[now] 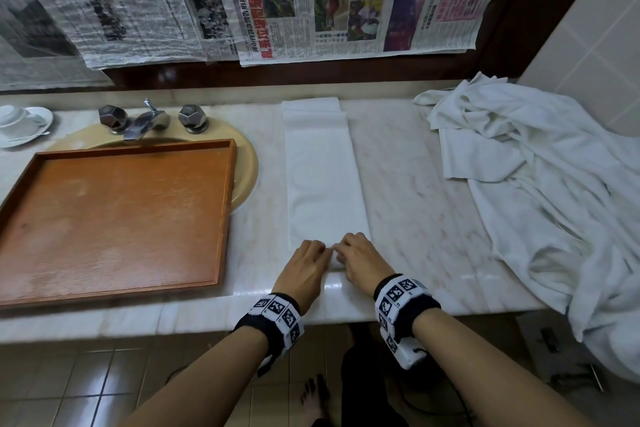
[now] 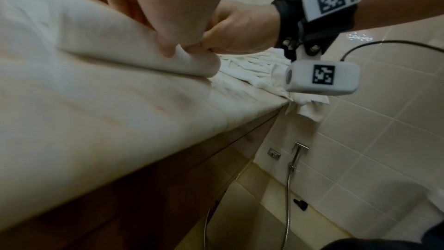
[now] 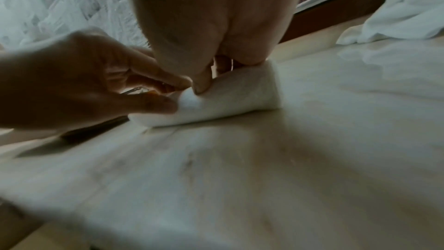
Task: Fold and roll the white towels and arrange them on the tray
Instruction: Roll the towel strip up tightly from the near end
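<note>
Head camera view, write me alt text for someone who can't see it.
Both hands, left hand and right hand, pinch the near end of a long folded white towel on a marble counter, starting a roll. An empty wooden tray sits left; crumpled towels lie right.

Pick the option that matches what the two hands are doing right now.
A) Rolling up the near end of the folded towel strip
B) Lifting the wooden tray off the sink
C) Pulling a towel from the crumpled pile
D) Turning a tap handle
A: both the left hand and the right hand have fingers curled on the started roll at the near end of the folded towel strip, while the wooden tray holds no towels.
</note>
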`<state>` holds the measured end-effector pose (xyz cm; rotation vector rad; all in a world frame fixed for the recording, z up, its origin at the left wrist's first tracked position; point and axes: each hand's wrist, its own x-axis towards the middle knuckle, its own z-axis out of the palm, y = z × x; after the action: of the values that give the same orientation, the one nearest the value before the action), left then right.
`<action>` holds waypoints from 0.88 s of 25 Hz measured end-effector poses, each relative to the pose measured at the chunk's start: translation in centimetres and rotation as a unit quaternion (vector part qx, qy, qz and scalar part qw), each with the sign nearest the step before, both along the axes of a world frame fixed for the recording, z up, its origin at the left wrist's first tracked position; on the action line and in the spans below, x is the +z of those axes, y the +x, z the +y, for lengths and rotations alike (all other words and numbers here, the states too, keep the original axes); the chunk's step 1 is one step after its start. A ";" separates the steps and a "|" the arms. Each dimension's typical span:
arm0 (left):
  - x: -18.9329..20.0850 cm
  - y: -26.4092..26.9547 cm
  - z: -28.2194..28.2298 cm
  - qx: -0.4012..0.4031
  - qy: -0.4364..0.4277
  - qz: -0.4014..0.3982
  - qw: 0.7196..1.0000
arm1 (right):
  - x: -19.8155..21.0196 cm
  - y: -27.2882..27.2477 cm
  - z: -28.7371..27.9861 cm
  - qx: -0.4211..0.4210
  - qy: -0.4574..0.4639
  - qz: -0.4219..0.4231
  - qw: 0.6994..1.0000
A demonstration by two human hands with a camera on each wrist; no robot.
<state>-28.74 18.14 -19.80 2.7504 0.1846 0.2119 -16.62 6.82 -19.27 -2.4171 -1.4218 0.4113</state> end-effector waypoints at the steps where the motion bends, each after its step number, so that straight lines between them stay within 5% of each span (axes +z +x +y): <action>1: -0.2 0.2 0.3 0.005 -0.006 0.006 1.000 | -0.1 -0.5 -0.2 -0.013 0.015 -0.040 0.999; 7: 1.0 2.9 0.9 0.025 -0.001 0.080 0.996 | -0.8 -1.4 -1.0 -0.004 0.029 -0.131 0.991; 11: 0.7 1.6 0.0 0.059 -0.003 0.010 0.998 | 0.4 0.9 0.1 0.022 -0.001 -0.047 0.999; 15: -1.1 0.0 -0.2 0.011 -0.017 -0.046 0.999 | 1.1 1.7 0.2 0.073 -0.079 -0.006 0.994; 18: -1.1 1.0 0.5 0.022 -0.021 0.000 1.000 | 0.8 0.1 -0.2 0.040 -0.039 -0.101 0.993; 22: 0.8 3.3 1.2 0.023 0.004 0.091 0.996 | -0.8 -0.9 -0.6 0.007 0.046 -0.128 0.991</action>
<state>-25.45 19.32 -19.02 2.7736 0.2948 -0.0271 -17.49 6.26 -20.05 -2.4544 -1.5235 0.0360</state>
